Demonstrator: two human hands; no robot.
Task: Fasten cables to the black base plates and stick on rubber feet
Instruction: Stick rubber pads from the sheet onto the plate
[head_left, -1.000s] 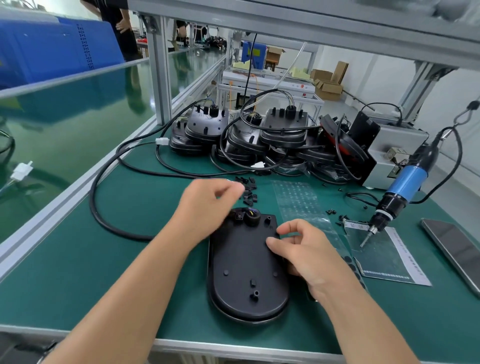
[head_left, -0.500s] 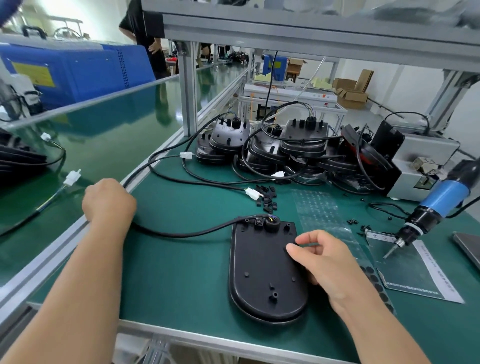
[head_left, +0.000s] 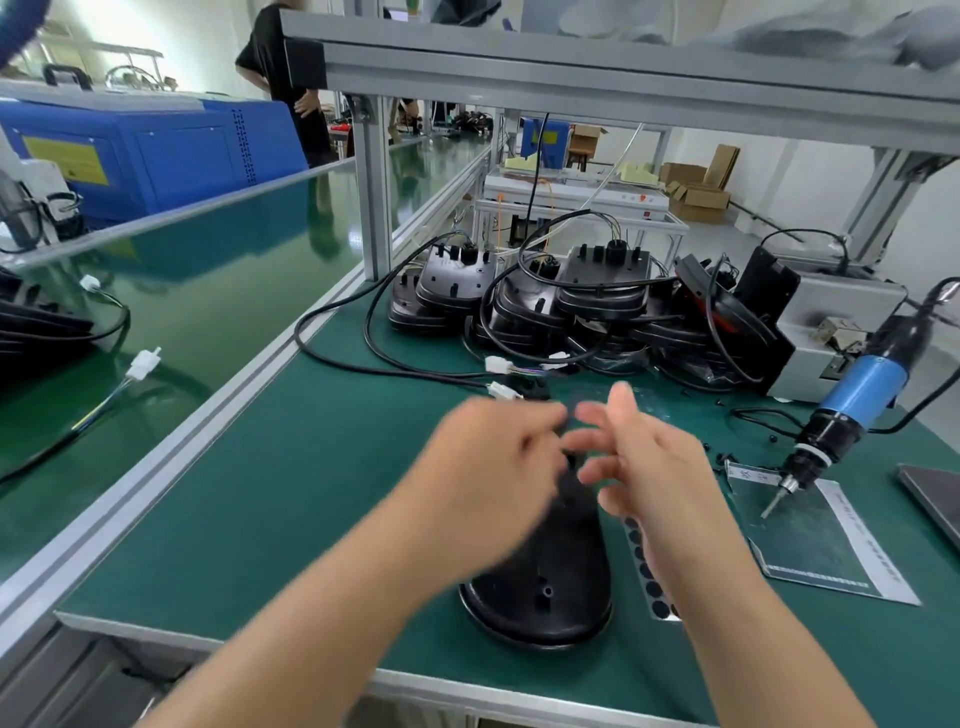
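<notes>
A black oval base plate (head_left: 545, 587) lies flat on the green mat near the front edge; my hands cover its far end. My left hand (head_left: 488, 467) hovers over the plate's far left, blurred by motion, with its fingers bent toward the right hand. Whether it holds anything is unclear. My right hand (head_left: 649, 467) is just to its right with spread, relaxed fingers that hold nothing. A black cable (head_left: 363, 366) runs across the mat to a white connector (head_left: 501, 389) beyond my hands. A strip of black rubber feet (head_left: 649, 577) lies right of the plate.
Stacks of cabled base plates (head_left: 597, 296) stand at the back. A blue electric screwdriver (head_left: 862, 389) hangs at the right over a clear sheet (head_left: 815, 535), beside a grey machine (head_left: 831, 322). A dark flat device (head_left: 935, 499) lies far right. A conveyor (head_left: 182, 312) runs along the left.
My left hand has swung back from the left bench edge to the far end of the plate. My right hand has lifted off the plate and opened its fingers.
</notes>
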